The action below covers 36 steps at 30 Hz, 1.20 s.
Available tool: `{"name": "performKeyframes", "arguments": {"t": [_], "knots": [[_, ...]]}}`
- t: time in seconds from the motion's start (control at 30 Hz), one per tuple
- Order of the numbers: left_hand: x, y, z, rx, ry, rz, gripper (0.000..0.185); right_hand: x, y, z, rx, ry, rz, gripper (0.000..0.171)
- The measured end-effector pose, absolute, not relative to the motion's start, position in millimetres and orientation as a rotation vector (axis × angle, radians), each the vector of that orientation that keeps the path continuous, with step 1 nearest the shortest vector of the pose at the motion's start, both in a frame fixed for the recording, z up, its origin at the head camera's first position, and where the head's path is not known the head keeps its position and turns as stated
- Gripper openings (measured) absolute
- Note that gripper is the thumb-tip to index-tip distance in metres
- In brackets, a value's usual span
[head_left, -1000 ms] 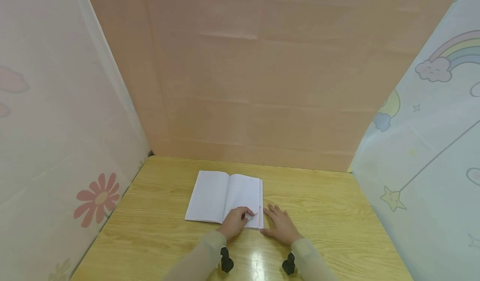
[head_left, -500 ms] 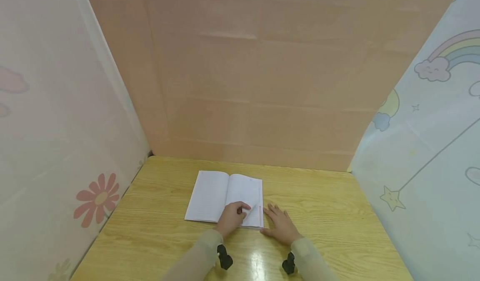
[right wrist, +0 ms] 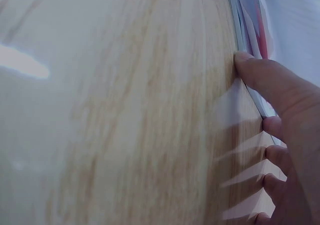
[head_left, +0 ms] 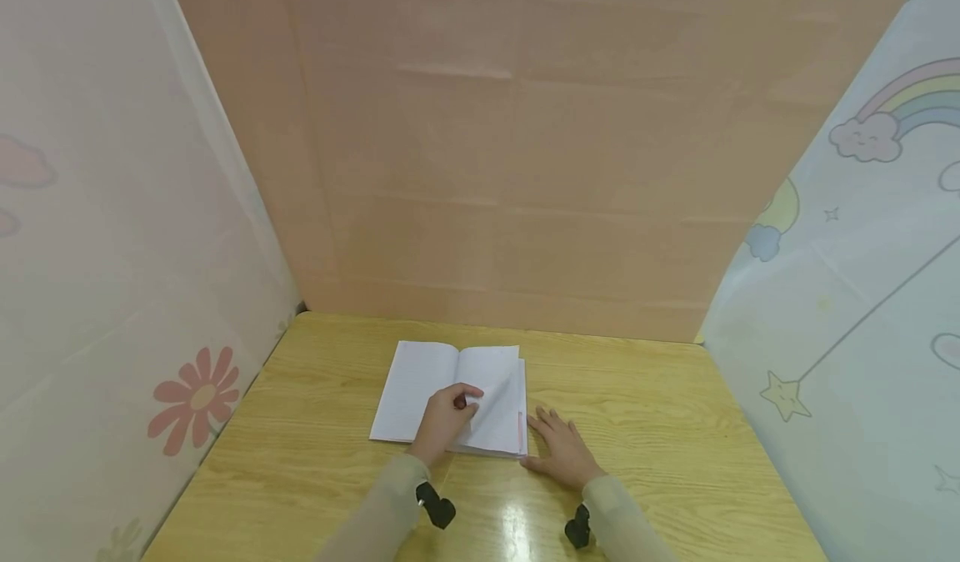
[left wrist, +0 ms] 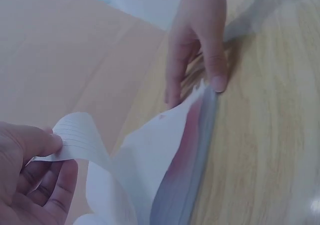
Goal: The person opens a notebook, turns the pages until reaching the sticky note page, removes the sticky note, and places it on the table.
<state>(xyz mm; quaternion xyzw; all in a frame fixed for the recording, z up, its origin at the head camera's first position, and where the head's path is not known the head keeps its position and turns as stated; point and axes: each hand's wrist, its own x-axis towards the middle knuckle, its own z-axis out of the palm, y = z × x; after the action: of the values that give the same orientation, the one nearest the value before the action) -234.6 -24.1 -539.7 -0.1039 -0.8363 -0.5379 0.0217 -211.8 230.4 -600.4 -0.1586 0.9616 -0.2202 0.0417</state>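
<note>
Here | left hand: fingers pinching a raised page | right hand: fingers spread, touching notebook edge

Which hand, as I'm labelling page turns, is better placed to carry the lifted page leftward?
Probably the left hand: it pinches the lifted page, while the right hand rests spread out beside the notebook.

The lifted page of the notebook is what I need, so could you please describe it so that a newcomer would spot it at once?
On the wooden table, a notebook lies open, with the person's right hand at its right edge. On the notebook's right half, find the white, lined page; unlike its neighbours, it is pinched by the left hand.
</note>
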Motion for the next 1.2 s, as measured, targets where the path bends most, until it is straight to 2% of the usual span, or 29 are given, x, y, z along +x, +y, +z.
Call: {"name": "performKeyframes", "arguments": {"t": [0.6, 0.93, 1.2], "knots": [[-228.8, -75.5, -539.5, -0.044, -2.424, -1.719, 0.014, -209.6, 229.0, -595.4, -0.478, 2.933, -0.679, 0.081], [-220.8, -108.0, -557.7, 0.184, -2.452, -1.724, 0.017, -209.1, 229.6, -595.5, -0.486, 2.939, -0.685, 0.081], [-216.9, -133.3, -570.9, 0.237, -2.482, -1.671, 0.019, -209.1, 229.1, -595.0, -0.479, 2.924, -0.706, 0.081]]}}
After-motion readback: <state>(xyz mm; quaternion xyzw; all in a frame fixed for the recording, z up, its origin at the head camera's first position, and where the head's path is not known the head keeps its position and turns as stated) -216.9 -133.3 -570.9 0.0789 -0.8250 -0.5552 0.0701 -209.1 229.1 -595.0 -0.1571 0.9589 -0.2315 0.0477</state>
